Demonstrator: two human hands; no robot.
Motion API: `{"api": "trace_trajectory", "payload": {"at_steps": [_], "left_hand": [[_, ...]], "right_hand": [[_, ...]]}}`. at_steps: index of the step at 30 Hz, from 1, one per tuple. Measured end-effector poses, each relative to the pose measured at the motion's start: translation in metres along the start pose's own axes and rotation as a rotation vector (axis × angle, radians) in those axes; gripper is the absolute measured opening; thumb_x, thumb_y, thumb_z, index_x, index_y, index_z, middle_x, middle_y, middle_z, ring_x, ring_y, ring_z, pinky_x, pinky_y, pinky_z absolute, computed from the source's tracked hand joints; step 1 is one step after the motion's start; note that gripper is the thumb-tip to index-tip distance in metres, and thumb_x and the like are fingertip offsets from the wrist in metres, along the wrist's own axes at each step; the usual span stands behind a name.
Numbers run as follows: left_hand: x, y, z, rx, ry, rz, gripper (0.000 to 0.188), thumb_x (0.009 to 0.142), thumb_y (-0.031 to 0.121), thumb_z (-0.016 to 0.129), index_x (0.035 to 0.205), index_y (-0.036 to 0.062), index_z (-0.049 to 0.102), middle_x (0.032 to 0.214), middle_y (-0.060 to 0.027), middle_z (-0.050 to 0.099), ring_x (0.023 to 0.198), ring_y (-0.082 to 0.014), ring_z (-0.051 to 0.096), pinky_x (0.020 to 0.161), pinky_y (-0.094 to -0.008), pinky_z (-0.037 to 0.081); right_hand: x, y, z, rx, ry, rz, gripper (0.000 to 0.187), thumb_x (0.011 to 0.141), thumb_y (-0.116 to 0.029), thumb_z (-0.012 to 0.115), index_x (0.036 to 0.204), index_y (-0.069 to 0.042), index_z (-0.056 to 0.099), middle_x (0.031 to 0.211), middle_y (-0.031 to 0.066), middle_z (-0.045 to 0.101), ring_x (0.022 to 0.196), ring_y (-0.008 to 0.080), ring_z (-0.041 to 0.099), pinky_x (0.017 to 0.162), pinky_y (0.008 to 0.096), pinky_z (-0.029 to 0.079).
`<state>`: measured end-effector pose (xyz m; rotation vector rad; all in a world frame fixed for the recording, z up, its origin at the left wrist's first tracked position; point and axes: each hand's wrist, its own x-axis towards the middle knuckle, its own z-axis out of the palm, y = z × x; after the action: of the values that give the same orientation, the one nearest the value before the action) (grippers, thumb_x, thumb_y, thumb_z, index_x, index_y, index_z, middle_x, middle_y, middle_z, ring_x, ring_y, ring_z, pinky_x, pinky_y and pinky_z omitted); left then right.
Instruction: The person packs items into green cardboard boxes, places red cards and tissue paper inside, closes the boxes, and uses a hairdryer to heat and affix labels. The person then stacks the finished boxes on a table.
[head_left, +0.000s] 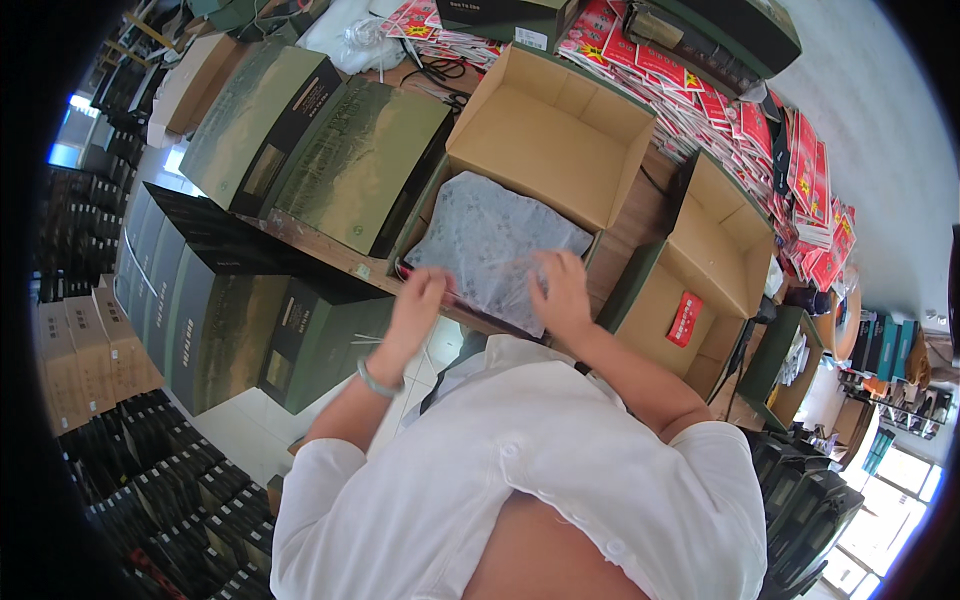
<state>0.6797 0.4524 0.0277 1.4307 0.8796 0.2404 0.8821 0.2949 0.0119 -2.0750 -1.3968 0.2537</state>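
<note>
An open cardboard box [545,140], brown inside with its lid folded back, lies in front of me. A crinkled, translucent grey wrapping sheet [490,235] covers its contents, which I cannot make out. At the box's near left corner is my left hand [422,300], fingers closed beside the sheet's edge; what they hold, if anything, is hidden. My right hand [562,295] is over the sheet's right side, its fingers bent and pinching the thin material, slightly smeared by motion. A pale bracelet [378,376] rings my left wrist.
Closed green boxes [365,160] stand to the left, more stacked below. On the right, another open box [655,315] contains a red packet [684,319]. Red printed packets [700,95] are heaped along the back. Scissors [455,97] lie near a clear plastic bag [360,45].
</note>
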Motion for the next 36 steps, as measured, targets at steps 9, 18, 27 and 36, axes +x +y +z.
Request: {"api": "trace_trajectory", "payload": {"at_steps": [9,18,27,36], "left_hand": [[0.074,-0.031,-0.001,1.317,-0.461,0.434,0.052,0.098,0.051,0.040,0.146,0.0309,0.040,0.157,-0.0148,0.023,0.144,-0.0402,0.020,0.114,-0.0615,0.011],[0.069,-0.024,-0.025,1.018,-0.183,0.599,0.035,0.096,0.030,0.052,0.128,0.0183,0.059,0.135,-0.0146,0.053,0.130,-0.0328,0.044,0.110,-0.0595,0.020],[0.027,-0.108,-0.026,0.676,0.331,0.296,0.062,0.099,0.033,0.051,0.148,0.0037,0.026,0.143,-0.0329,0.027,0.132,-0.0475,0.031,0.109,-0.0475,0.029],[0.009,-0.106,0.002,0.714,0.345,0.232,0.077,0.095,0.041,0.056,0.151,0.0060,0.017,0.136,-0.0312,0.030,0.124,-0.0470,0.040,0.105,-0.0468,0.036]], "right_hand": [[-0.032,0.005,0.018,-0.310,-0.381,0.103,0.080,0.079,-0.039,0.073,0.147,-0.029,0.034,0.155,0.0149,0.020,0.142,0.0450,0.015,0.114,0.0608,0.013],[-0.060,0.026,0.003,-0.198,0.008,0.226,0.064,0.081,-0.029,0.070,0.139,-0.019,0.045,0.148,0.0198,0.032,0.137,0.0400,0.029,0.114,0.0533,0.022],[-0.217,0.265,-0.073,-0.332,0.222,1.483,0.073,0.076,-0.037,0.077,0.131,-0.003,0.042,0.133,0.0237,0.045,0.122,0.0423,0.047,0.101,0.0481,0.042],[-0.230,0.320,-0.065,-0.109,0.182,1.345,0.047,0.079,-0.031,0.074,0.113,-0.001,0.060,0.104,0.0245,0.066,0.101,0.0399,0.063,0.089,0.0448,0.051]]}}
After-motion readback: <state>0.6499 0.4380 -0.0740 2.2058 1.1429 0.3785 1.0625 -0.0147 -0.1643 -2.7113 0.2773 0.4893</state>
